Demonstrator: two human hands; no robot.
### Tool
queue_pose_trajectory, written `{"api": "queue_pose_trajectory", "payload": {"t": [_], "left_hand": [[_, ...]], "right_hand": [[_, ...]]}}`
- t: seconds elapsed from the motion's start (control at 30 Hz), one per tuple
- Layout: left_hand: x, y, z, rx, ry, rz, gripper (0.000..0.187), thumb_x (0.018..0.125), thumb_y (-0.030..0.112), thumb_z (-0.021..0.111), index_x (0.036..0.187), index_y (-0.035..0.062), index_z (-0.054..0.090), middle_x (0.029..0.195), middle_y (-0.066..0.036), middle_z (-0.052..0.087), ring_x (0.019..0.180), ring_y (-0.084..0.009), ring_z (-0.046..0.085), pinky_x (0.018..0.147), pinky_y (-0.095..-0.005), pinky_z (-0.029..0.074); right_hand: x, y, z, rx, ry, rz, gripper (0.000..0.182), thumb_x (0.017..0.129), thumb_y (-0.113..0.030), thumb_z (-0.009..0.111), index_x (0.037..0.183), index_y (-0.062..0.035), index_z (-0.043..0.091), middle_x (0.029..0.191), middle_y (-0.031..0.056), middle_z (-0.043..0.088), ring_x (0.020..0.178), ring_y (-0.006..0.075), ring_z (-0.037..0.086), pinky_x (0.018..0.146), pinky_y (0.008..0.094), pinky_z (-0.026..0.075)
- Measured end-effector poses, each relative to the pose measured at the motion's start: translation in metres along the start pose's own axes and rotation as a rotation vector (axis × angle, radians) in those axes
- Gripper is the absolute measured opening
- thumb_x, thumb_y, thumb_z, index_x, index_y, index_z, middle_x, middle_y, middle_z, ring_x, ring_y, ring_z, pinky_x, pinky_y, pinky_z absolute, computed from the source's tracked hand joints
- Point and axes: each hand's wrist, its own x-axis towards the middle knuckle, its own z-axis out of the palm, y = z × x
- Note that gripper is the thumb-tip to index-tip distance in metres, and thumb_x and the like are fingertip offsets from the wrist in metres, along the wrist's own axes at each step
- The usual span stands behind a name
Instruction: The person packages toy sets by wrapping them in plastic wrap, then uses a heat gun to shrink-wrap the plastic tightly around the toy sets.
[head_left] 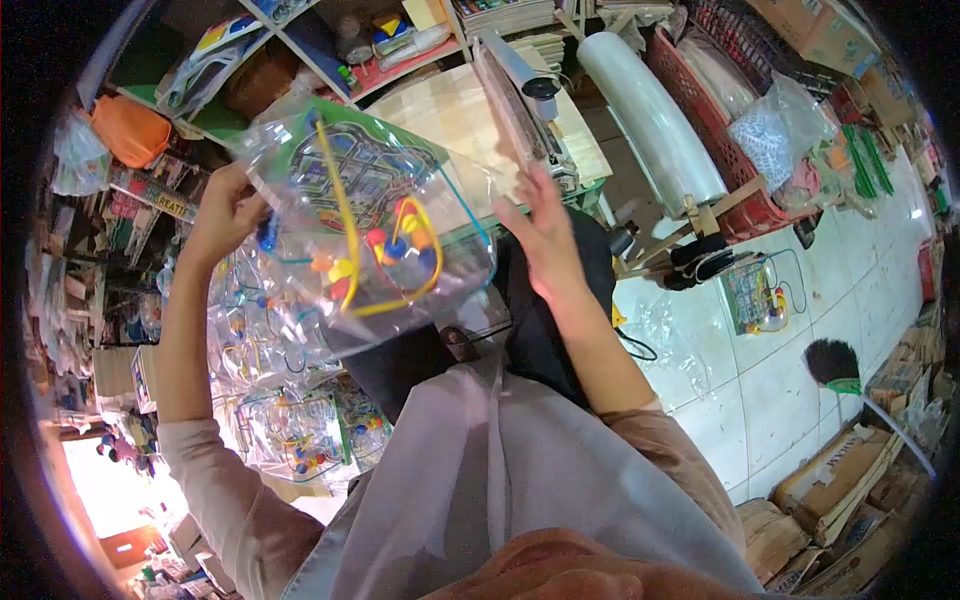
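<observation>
A clear plastic bag (470, 200) holds a green printed board (370, 165) with yellow and blue bent wires and coloured beads. It hangs tilted above my lap. My left hand (232, 212) pinches the bag's left edge, its fingers closed on the plastic. My right hand (545, 228) is at the bag's right side with its fingers apart, blurred by motion; no hold on the plastic shows. Behind the bag are a pale wooden board (430, 105) and a long sealer-like device (510, 95).
Several bagged bead toys (300, 430) lie at the left, and another (762, 295) is on the tiled floor (790, 400). A plastic roll (650, 120) and a red crate (700, 130) stand at the upper right. A brush (833, 365) and flattened cardboard (835, 480) are farther right.
</observation>
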Motion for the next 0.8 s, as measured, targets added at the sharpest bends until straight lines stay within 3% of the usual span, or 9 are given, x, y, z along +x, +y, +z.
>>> {"api": "queue_pose_trajectory", "payload": {"t": [0.07,0.1,0.2,0.27,0.3,0.47,0.53,0.63,0.8], "left_hand": [[-0.005,0.010,-0.003,-0.055,0.115,0.159,0.027,0.080,0.014,0.059,0.104,0.0007,0.060,0.085,-0.010,0.061,0.072,-0.0139,0.056,0.066,-0.0264,0.045],[-0.006,0.017,-0.008,0.079,0.121,0.189,0.025,0.081,0.013,0.058,0.102,0.0008,0.061,0.084,-0.010,0.061,0.073,-0.0143,0.056,0.066,-0.0267,0.045],[-0.007,0.031,-0.013,0.162,0.075,0.116,0.021,0.081,0.014,0.057,0.097,0.0006,0.063,0.086,-0.012,0.061,0.075,-0.0164,0.057,0.068,-0.0277,0.044],[-0.004,0.036,-0.012,-0.115,-0.078,-0.207,0.021,0.081,0.015,0.057,0.094,-0.0006,0.063,0.096,-0.016,0.060,0.078,-0.0214,0.058,0.072,-0.0299,0.044],[0.000,0.032,-0.006,-0.125,-0.086,-0.203,0.021,0.081,0.015,0.057,0.094,-0.0006,0.063,0.096,-0.016,0.060,0.078,-0.0214,0.058,0.072,-0.0299,0.044],[0.036,0.022,0.025,0.074,-0.060,0.097,0.024,0.079,0.015,0.057,0.097,0.0005,0.062,0.102,-0.018,0.059,0.089,-0.0312,0.054,0.084,-0.0370,0.039],[0.052,0.000,0.045,0.258,-0.016,0.212,0.028,0.076,0.014,0.057,0.101,0.0007,0.059,0.103,-0.018,0.059,0.090,-0.0345,0.053,0.086,-0.0388,0.039],[0.095,-0.010,0.068,0.111,-0.057,0.216,0.029,0.077,0.013,0.056,0.103,0.0002,0.057,0.102,-0.018,0.059,0.085,-0.0338,0.055,0.081,-0.0367,0.042],[0.144,-0.010,0.086,0.047,0.072,0.246,0.030,0.080,0.012,0.058,0.106,-0.0011,0.053,0.091,-0.018,0.060,0.080,-0.0291,0.058,0.073,-0.0316,0.046]], "right_hand": [[0.011,0.004,0.016,0.477,0.119,0.554,0.059,0.075,-0.004,0.065,0.126,-0.0004,0.036,0.110,0.0151,0.055,0.098,0.0189,0.054,0.080,0.0297,0.045],[0.014,0.010,0.014,0.481,0.124,0.551,0.059,0.075,-0.004,0.065,0.126,-0.0004,0.036,0.110,0.0151,0.055,0.098,0.0189,0.054,0.080,0.0297,0.045],[0.022,0.026,-0.009,0.441,-0.120,0.458,0.049,0.072,0.003,0.063,0.116,0.0005,0.042,0.078,0.0110,0.061,0.061,0.0164,0.059,0.050,0.0236,0.046],[0.032,0.020,-0.034,0.280,-0.151,0.453,0.043,0.072,0.005,0.061,0.112,0.0012,0.045,0.077,0.0107,0.061,0.059,0.0154,0.059,0.050,0.0247,0.048],[0.038,0.018,-0.047,0.204,-0.194,0.443,0.041,0.072,0.004,0.062,0.110,0.0015,0.047,0.076,0.0106,0.061,0.059,0.0153,0.059,0.050,0.0246,0.048],[0.075,0.016,-0.086,-0.179,-0.306,0.586,0.013,0.070,0.004,0.062,0.082,0.0035,0.057,0.066,0.0094,0.061,0.050,0.0141,0.058,0.045,0.0240,0.048],[0.094,0.020,-0.099,-0.252,-0.308,0.605,0.014,0.072,0.002,0.062,0.085,0.0028,0.057,0.069,0.0090,0.061,0.052,0.0128,0.058,0.046,0.0238,0.047],[0.133,0.038,-0.112,-0.332,-0.246,0.604,0.014,0.074,0.000,0.062,0.086,0.0007,0.056,0.071,0.0075,0.061,0.054,0.0110,0.056,0.048,0.0242,0.045],[0.186,0.054,-0.104,-0.393,-0.028,0.218,0.019,0.079,-0.011,0.063,0.096,-0.0023,0.059,0.080,0.0037,0.061,0.066,0.0089,0.054,0.058,0.0245,0.044]]}}
